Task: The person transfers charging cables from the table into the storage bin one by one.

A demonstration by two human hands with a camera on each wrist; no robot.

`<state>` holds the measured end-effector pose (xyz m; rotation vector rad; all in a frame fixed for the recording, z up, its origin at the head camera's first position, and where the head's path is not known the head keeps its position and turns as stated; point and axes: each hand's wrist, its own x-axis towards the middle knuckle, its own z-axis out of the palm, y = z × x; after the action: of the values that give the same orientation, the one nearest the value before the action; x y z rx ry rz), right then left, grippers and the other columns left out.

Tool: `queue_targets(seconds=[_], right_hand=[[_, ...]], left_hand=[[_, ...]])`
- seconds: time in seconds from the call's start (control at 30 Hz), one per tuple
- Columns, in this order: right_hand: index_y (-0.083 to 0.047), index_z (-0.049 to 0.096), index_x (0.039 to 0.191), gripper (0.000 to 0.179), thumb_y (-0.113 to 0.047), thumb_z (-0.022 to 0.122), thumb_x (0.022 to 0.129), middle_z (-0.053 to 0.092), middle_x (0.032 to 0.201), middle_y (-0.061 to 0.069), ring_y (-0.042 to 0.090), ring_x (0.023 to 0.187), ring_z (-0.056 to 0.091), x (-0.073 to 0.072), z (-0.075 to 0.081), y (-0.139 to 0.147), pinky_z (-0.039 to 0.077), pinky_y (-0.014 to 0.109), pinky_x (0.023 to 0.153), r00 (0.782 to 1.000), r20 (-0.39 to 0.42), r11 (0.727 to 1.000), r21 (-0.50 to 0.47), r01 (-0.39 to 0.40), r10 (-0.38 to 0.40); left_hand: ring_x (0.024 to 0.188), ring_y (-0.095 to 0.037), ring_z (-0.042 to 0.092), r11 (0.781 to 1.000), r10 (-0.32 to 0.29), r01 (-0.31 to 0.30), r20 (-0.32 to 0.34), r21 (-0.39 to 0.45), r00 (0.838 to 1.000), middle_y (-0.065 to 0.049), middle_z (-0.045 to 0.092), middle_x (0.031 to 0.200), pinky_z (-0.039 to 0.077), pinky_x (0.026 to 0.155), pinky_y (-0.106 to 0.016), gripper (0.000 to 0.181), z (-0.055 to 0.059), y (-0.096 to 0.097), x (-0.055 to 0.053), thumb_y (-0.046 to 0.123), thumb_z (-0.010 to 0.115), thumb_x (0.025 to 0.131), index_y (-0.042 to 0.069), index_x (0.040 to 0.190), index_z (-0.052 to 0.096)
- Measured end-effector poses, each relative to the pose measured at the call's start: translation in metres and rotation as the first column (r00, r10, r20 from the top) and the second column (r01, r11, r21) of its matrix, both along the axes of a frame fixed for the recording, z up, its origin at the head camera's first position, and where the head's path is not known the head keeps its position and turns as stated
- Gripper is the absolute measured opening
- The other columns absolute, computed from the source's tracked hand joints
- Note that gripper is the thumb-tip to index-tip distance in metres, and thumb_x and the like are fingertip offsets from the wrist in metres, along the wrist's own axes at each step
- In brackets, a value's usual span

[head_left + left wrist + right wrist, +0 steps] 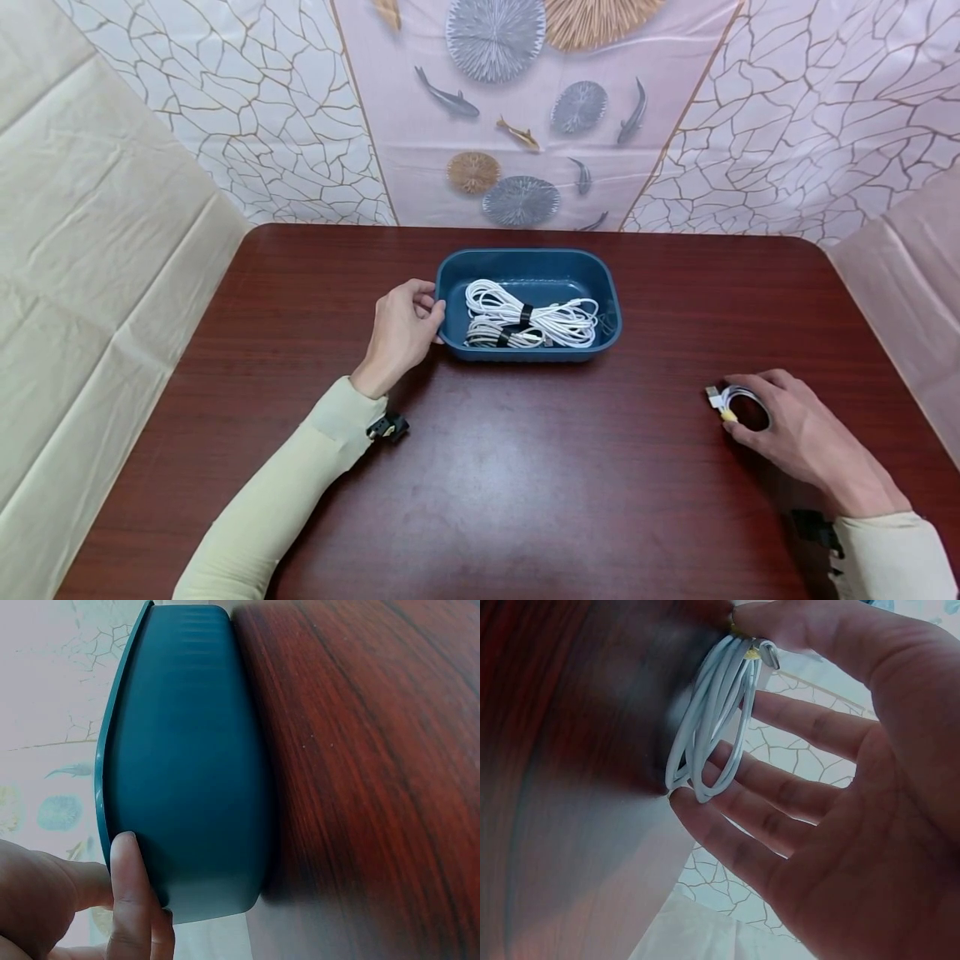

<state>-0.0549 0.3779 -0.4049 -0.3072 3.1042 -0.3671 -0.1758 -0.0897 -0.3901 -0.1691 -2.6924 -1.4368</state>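
A dark blue plastic bin (531, 354) stands on the table, its outer side wall (187, 750) large in the left wrist view. My left hand (405, 325) holds the bin's left end, with fingertips (126, 851) at the rim and outer wall. Inside the bin lie a bundled white cable (495, 300) with a black strap and a second, smaller cable bundle (483, 333) partly beneath it. At the right of the table, my right hand (806, 433) holds a coiled white USB cable (712, 720) between thumb and curved fingers. A yellow tie (727, 414) binds that coil near its plug (712, 395).
The reddish-brown wooden table (480, 483) reaches back to a patterned cloth (525, 125) hung behind it. Pale cloth hangings (97, 250) close in the left and right sides. A small black device (387, 427) sits at the left wrist.
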Motion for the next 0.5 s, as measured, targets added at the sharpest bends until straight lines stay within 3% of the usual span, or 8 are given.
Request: queue_targets(seconds=[0.5], right_hand=[[0.0, 0.063, 0.124, 0.056, -0.015, 0.085, 0.075, 0.06, 0.114, 0.032, 0.047, 0.102, 0.056, 0.0002, 0.0022, 0.0016, 0.048, 0.061, 0.082, 0.999, -0.036, 1.0, -0.009, -0.011, 0.011]], left_hand=[[0.058, -0.016, 0.069, 1.0, -0.002, 0.002, 0.001, -0.005, 1.0, -0.013, 0.07, 0.097, 0.062, 0.058, -0.024, 0.032, -0.0007, -0.0008, -0.0009, 0.013, 0.065, 0.099, -0.004, 0.126, 0.064]])
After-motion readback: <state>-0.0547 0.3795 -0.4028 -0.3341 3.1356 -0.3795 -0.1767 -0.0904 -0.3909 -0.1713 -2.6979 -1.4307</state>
